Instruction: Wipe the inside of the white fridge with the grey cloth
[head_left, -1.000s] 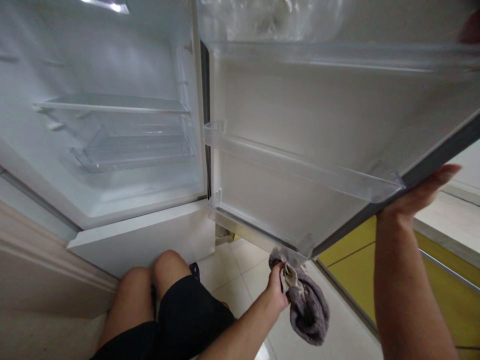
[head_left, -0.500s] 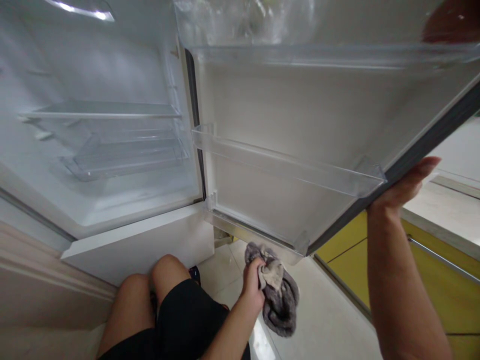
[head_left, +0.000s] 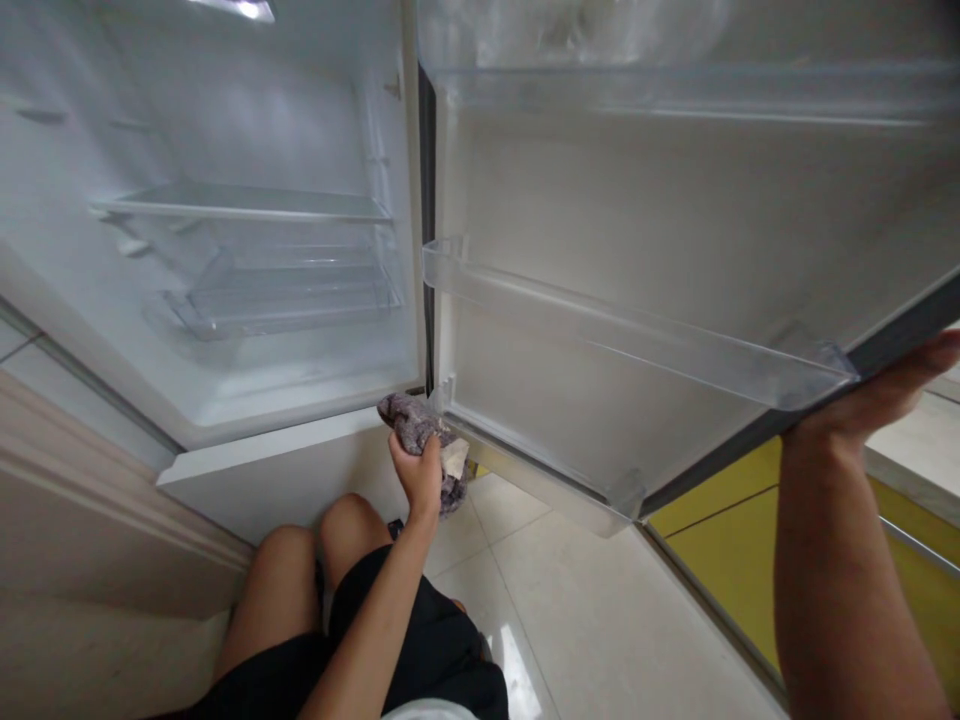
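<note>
My left hand (head_left: pixel 418 472) is closed on a grey cloth (head_left: pixel 411 424), pressing it against the bottom hinge corner of the open fridge door (head_left: pixel 675 230), where the door meets the fridge body. My right hand (head_left: pixel 877 395) grips the door's dark outer edge at the right, fingers curled round it. The door carries clear plastic bins (head_left: pixel 637 335) with nothing in them. The fridge interior (head_left: pixel 225 150) stands open to the left with a glass shelf (head_left: pixel 240 205) and a clear drawer (head_left: pixel 285 300).
I crouch with my bare knees (head_left: pixel 322 540) in front of the lower white drawer front (head_left: pixel 285 470). Pale floor tiles (head_left: pixel 600 620) spread below the door. Yellow cabinet fronts (head_left: pixel 750 500) stand to the right, and a beige wall panel (head_left: pixel 90 540) to the left.
My left hand has carried the cloth from under the door's outer bottom corner leftward to the hinge corner. My right hand stays on the door edge.
</note>
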